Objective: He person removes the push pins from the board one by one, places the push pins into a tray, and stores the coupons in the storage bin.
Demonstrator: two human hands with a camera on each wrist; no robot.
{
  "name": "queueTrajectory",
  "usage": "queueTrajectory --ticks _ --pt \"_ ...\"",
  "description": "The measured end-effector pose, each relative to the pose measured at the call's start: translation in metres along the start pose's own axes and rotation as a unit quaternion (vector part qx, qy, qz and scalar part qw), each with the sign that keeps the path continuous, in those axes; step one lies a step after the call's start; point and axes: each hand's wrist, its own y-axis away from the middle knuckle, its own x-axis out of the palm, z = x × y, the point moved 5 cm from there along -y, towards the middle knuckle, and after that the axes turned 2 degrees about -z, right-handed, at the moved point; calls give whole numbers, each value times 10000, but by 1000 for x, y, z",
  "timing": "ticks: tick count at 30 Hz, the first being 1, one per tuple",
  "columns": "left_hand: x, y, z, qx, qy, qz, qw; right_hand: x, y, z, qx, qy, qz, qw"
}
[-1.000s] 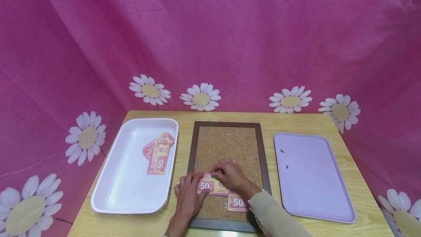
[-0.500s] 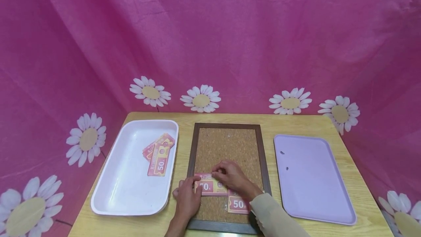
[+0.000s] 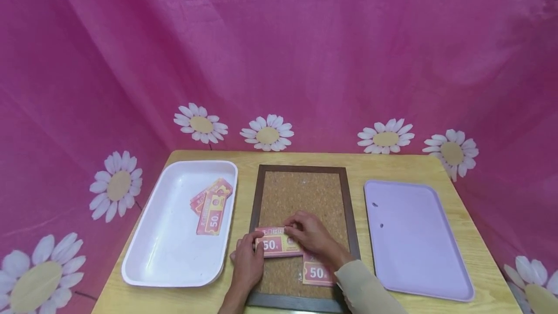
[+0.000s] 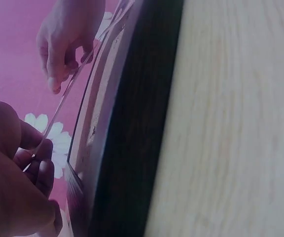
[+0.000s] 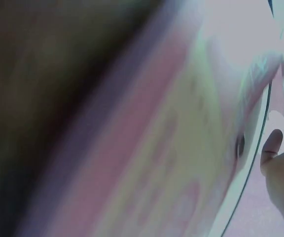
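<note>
In the head view, a pink-and-yellow coupon (image 3: 276, 246) marked 50 lies crosswise over the lower part of a cork board (image 3: 301, 197) with a dark brown frame. My left hand (image 3: 249, 263) pinches its left end between thumb and fingers. At its upper edge, my right hand (image 3: 310, 234) pinches with thumb and forefinger. The left wrist view shows the coupon edge-on, a thin line raised off the board at the left hand (image 4: 14, 168). A second coupon (image 3: 317, 274) lies at the board's lower right, partly covered by the right wrist. Up close in the right wrist view, a coupon (image 5: 181, 148) is blurred.
Left of the board stands a white tray (image 3: 152, 256) holding several overlapping coupons (image 3: 211, 214). A shallow lavender tray (image 3: 418, 241) with two small dark objects on it lies to the right. Behind the wooden table (image 3: 392, 161) hangs a magenta curtain with daisies.
My left hand has drawn back from over the coupon to its left end, uncovering more of it. The coupon has slid slightly left. The right hand keeps its place at the upper edge.
</note>
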Motion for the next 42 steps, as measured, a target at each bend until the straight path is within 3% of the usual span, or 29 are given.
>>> queueTrajectory --ticks 4,10,14,19,28,37,42 --pt "-1 0 -1 8 131 -55 9999 -10 4 -1 -185 101 -108 9997" --pt "-1 0 -6 55 305 -98 9995 -29 8 -3 -87 -110 -182 9997" --pt "-2 1 -8 -5 246 -109 9996 -38 10 0 -299 5 -328 9990" --pt "-6 2 -13 81 235 -29 9997 -47 14 -2 -232 136 -479 9985" --pt "-24 1 -21 604 288 -352 9971 -56 23 2 -1047 610 -967 9879" --pt "-36 -4 -18 202 290 -281 9990 -61 32 -1 -1236 738 -1202 9823" --pt "-41 -5 -17 106 358 -404 9985 -65 35 -6 -1192 693 -1259 9824"
